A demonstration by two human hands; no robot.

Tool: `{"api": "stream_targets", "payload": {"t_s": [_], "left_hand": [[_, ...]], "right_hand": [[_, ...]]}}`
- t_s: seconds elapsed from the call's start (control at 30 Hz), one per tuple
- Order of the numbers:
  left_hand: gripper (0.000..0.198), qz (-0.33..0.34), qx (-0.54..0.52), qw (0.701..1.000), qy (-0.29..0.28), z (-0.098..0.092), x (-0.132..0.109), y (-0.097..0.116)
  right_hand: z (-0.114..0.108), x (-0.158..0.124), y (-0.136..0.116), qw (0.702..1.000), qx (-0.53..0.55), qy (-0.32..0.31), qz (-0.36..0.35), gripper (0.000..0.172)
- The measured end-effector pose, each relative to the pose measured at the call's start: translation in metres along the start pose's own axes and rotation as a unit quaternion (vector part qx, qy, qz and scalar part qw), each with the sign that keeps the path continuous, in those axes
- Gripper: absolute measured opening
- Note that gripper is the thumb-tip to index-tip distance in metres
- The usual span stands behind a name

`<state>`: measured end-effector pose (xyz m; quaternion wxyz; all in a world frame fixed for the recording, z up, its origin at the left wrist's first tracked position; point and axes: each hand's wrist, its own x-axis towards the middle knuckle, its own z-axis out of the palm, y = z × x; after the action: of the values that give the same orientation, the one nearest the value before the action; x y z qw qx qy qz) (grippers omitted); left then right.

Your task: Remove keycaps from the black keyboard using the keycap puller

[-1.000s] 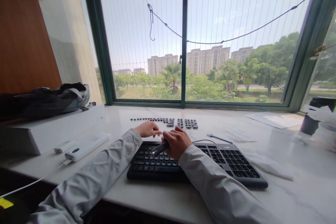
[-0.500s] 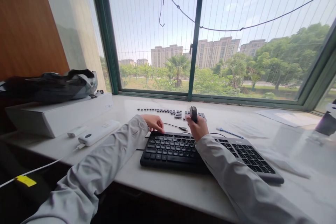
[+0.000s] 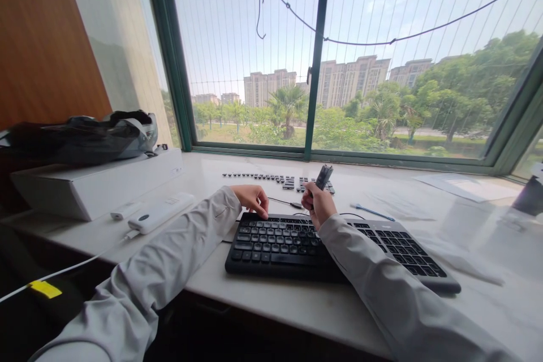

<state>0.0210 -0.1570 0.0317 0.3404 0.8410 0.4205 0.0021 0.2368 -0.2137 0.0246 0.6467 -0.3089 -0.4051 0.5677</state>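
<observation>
Across the back, a big glass window w/ dark green frame (image 3: 316, 96) gives on trees (image 3: 382, 119) & apt. blocks (image 3: 354, 82). Under it runs a white marble-look counter (image 3: 377, 180). Far L, a long white cardboard box (image 3: 127, 186) carries a crumpled black bag (image 3: 97, 136). Mid-counter lies a black-and-grey plastic kbd (image 3: 275, 240), partly hidden by a light grey R sleeve (image 3: 377, 266). Near the box: a white oblong device (image 3: 161, 213). L hand (image 3: 254, 199): fingers bent, narrow, tips at kbd's rear edge toward its L end; can't tell if they hold anything. R hand (image 3: 320, 203): fingers wrapped round a stubby dark grey tool (image 3: 324, 177), tilted upward. Behind kbd's R half, a thin blue stick (image 3: 373, 212). Smallest: loose black keycaps (image 3: 288, 182) in rows btwn kbd & window.
</observation>
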Motion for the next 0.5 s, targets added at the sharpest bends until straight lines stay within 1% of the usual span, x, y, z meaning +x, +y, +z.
{"api": "stream_targets", "payload": {"t_s": [0.23,0.37,0.5], "left_hand": [[0.041,0.021,-0.015,1.0,0.005,0.006,0.005,0.001],[0.04,0.031,-0.019,0.999,0.011,0.01,0.007,0.005],[0.037,0.046,-0.009,0.999,0.008,0.009,0.006,0.013]], "right_hand": [[0.007,-0.007,0.001,0.999,0.032,0.01,0.031,0.025],[0.008,-0.009,0.006,0.998,0.04,0.003,0.058,0.024],[0.008,-0.01,0.012,0.996,0.052,-0.001,0.071,0.024]]}}
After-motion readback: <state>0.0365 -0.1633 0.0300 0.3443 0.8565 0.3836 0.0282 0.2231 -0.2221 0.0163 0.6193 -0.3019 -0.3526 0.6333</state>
